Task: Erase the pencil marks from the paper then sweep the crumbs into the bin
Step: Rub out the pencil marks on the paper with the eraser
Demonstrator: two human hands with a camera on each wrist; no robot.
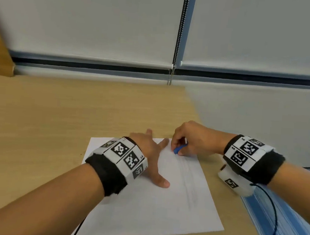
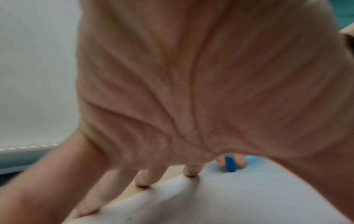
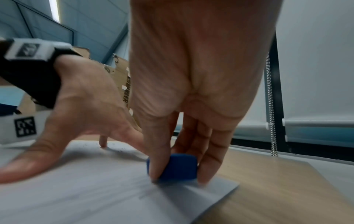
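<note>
my left hand [image 1: 149, 150] presses spread, straight fingers on the white paper sheet [image 1: 144, 208]; my right hand [image 1: 191, 138] pinches the small blue eraser [image 1: 178, 150] against it.

Roller blinds [image 1: 87, 21], bead chain [image 1: 180, 36], cardboard boxes [image 3: 122, 78]

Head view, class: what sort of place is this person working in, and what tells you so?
Probably an office or classroom. A wooden desk stands against a window with roller blinds and a bead chain; a sheet of paper lies on the desk, and cardboard boxes are stacked beyond it.
</note>
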